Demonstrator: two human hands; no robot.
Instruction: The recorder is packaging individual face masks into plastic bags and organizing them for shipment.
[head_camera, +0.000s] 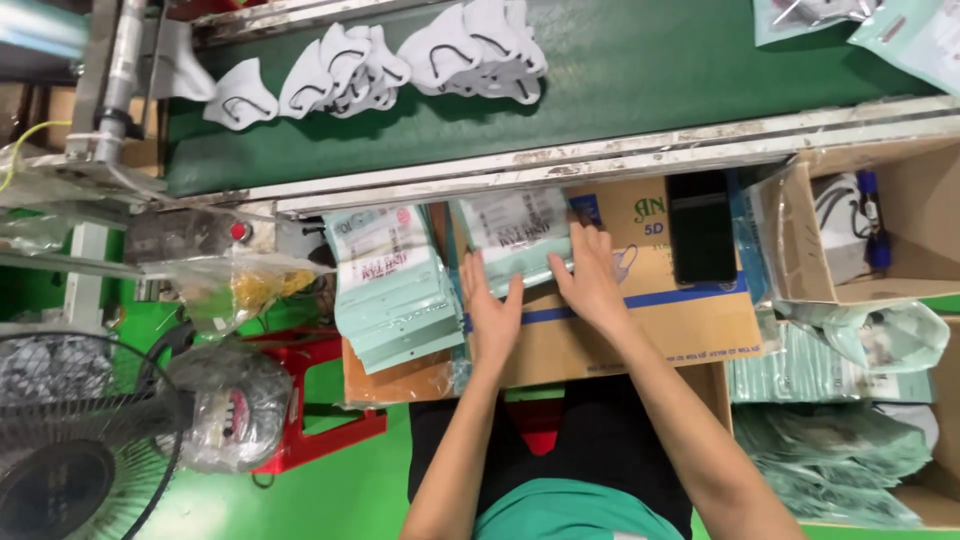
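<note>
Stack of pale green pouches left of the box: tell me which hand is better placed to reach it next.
Left, probably. The left hand rests at the near left edge of the pouch lying on the cardboard box, next to the stack of pale green pouches. The right hand lies farther right, on that pouch.

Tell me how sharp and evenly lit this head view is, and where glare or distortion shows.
Head view: bright, even light with soft shadows; both hands, left hand and right hand, look slightly motion-softened on the pouch stack; glare streaks the conveyor rail and the plastic-wrapped bundle; wide-angle bending curves the rail; the fan is sharp enough.
</note>
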